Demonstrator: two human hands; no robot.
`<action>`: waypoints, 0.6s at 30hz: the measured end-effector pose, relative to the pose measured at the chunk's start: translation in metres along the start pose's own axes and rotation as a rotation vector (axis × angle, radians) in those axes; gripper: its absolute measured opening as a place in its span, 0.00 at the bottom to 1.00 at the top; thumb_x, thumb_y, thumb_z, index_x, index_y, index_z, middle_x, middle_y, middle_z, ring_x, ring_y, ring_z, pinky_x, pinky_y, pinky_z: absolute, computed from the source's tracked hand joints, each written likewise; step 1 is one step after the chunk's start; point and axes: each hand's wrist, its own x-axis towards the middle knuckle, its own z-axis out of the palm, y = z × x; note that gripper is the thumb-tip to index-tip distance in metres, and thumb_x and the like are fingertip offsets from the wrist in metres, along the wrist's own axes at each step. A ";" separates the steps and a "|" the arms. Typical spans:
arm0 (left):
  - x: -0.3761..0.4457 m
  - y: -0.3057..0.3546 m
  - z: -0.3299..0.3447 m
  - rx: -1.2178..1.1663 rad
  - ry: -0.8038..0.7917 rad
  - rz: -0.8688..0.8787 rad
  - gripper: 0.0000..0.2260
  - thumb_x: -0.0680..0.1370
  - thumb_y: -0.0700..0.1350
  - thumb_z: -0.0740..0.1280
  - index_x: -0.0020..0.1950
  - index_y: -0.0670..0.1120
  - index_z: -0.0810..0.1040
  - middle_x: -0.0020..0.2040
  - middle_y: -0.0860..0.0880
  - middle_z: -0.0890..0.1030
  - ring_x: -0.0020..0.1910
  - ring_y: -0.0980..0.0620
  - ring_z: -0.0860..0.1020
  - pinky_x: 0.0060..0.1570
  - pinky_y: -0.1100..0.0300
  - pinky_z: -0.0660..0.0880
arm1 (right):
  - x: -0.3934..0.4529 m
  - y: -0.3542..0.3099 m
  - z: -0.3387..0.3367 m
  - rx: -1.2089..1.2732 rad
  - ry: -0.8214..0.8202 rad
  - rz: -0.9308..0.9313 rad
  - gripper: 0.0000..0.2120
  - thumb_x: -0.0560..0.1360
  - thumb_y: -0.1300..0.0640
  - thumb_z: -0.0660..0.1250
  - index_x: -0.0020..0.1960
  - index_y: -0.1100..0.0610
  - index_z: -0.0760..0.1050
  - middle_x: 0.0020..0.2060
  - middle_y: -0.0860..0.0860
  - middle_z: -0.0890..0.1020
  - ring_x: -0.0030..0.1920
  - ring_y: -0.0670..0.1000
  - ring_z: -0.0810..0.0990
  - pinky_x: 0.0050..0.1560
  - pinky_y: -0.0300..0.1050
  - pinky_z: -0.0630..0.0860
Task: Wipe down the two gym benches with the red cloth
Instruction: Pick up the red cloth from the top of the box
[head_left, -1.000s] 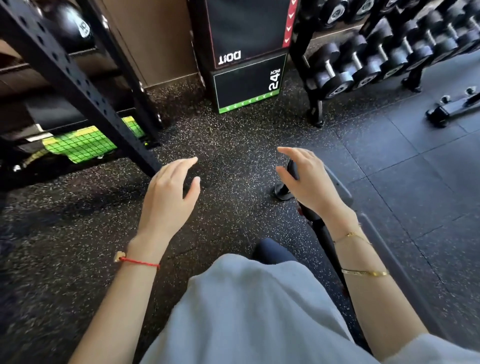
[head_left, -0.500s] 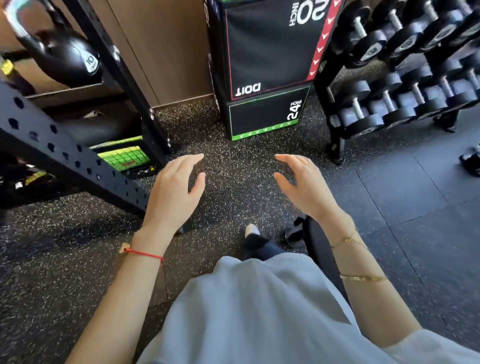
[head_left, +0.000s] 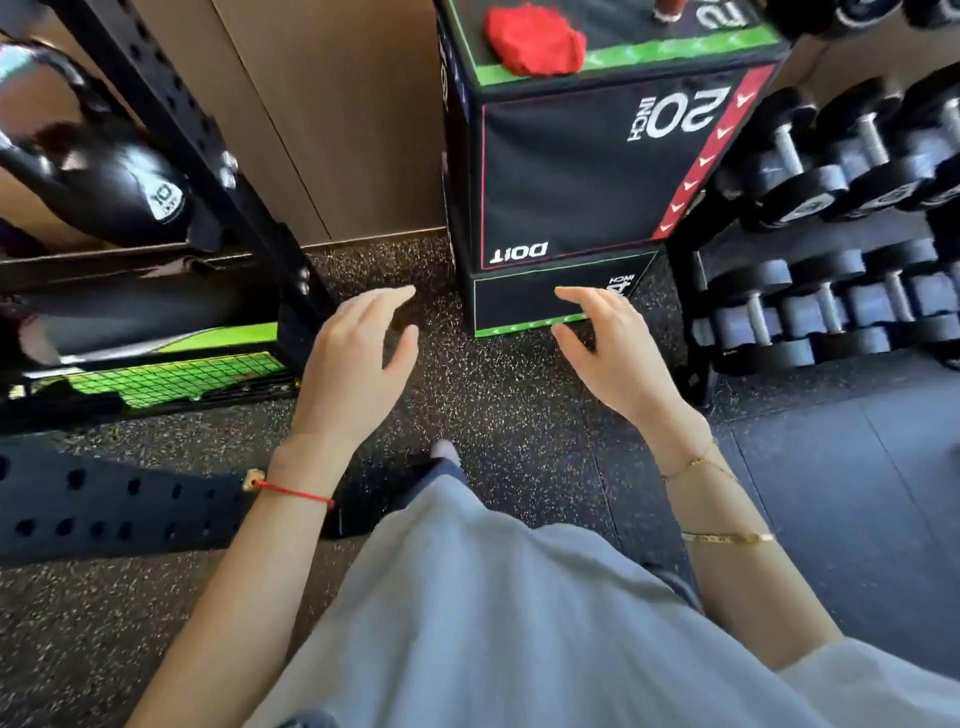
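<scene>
Red cloth bunched up on top of the black jump box, far from both hands. Left hand and right hand out over the speckled floor, fingers loose, a bit spread, holding nothing.

Red cloth, speckled black floor

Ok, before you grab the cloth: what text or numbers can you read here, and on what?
"20 INCH", upside down: upper plyo box, front face.
"DOIT", upside down: same face, bottom edge.
"INCH", number hidden by right hand: lower plyo box.
"10", probably; blurred: kettlebell.
Dumbbells end labels: unreadable.
</scene>
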 end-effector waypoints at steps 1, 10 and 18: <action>0.016 -0.005 0.005 0.005 -0.003 0.006 0.17 0.81 0.44 0.63 0.71 0.46 0.73 0.67 0.48 0.77 0.68 0.51 0.72 0.70 0.57 0.66 | 0.015 0.005 0.002 0.005 -0.004 0.008 0.20 0.80 0.53 0.63 0.70 0.56 0.71 0.66 0.51 0.76 0.69 0.52 0.70 0.71 0.49 0.64; 0.189 -0.049 0.040 0.006 0.005 0.062 0.17 0.81 0.44 0.64 0.69 0.45 0.74 0.66 0.48 0.78 0.67 0.50 0.73 0.70 0.55 0.68 | 0.176 0.038 0.006 0.025 0.026 0.069 0.19 0.79 0.55 0.64 0.69 0.57 0.71 0.66 0.52 0.76 0.69 0.53 0.70 0.70 0.49 0.66; 0.358 -0.068 0.054 0.012 -0.015 0.155 0.17 0.80 0.43 0.65 0.69 0.45 0.74 0.66 0.48 0.78 0.67 0.51 0.74 0.69 0.58 0.67 | 0.328 0.052 -0.007 0.066 0.111 0.105 0.19 0.79 0.55 0.64 0.69 0.57 0.72 0.65 0.52 0.77 0.68 0.52 0.70 0.70 0.45 0.64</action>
